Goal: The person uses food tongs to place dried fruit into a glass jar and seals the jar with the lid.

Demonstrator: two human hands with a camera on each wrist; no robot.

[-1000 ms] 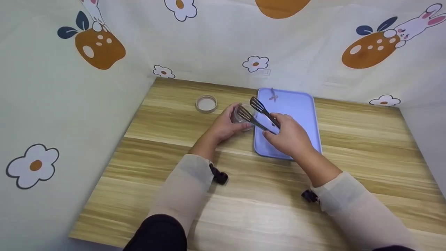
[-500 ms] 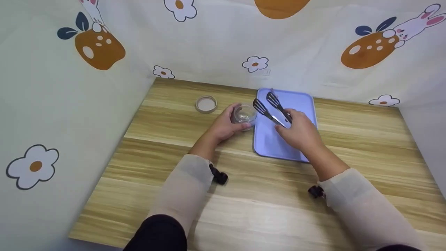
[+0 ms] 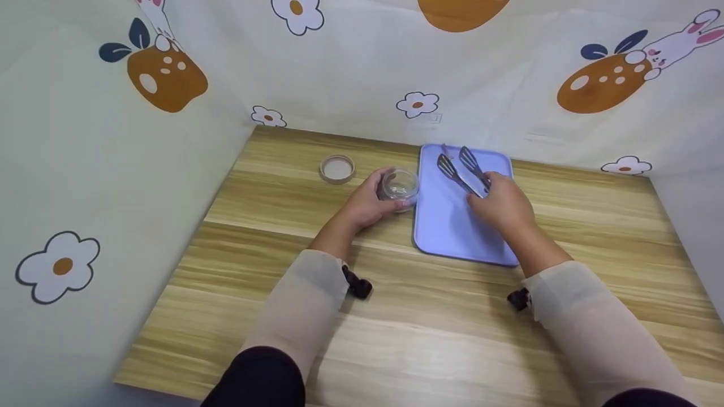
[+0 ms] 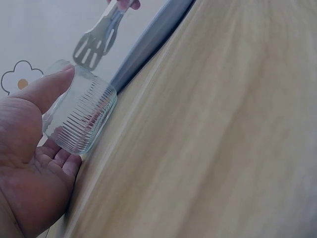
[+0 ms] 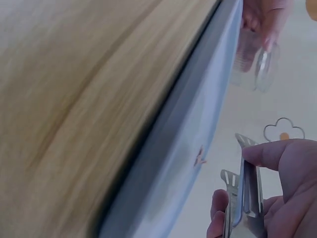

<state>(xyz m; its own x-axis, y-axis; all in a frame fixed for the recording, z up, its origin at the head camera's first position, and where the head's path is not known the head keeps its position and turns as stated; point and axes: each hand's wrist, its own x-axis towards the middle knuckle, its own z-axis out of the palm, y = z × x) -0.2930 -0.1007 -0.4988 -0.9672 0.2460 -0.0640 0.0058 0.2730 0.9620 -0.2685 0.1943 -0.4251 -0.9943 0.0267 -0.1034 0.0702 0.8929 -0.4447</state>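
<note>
My left hand (image 3: 362, 204) grips a small clear ribbed glass jar (image 3: 398, 186) that stands on the wooden table just left of a lilac tray (image 3: 447, 232). In the left wrist view my thumb and fingers wrap the jar (image 4: 81, 119). My right hand (image 3: 500, 204) holds metal tongs (image 3: 461, 168) with slotted tips over the far part of the tray; their two arms stand a little apart. The right wrist view shows my fingers round the tongs (image 5: 242, 198) beside the tray (image 5: 198, 148). A tiny brownish thing (image 5: 199, 157) lies on the tray.
A round lid (image 3: 337, 169) lies on the table to the far left of the jar. Patterned fabric walls enclose the table on the left, back and right. Bare wood (image 3: 424, 328) stretches towards the near edge.
My right hand has carried the tongs away from the jar, to the right and farther back over the tray. My left hand has stayed on the jar.
</note>
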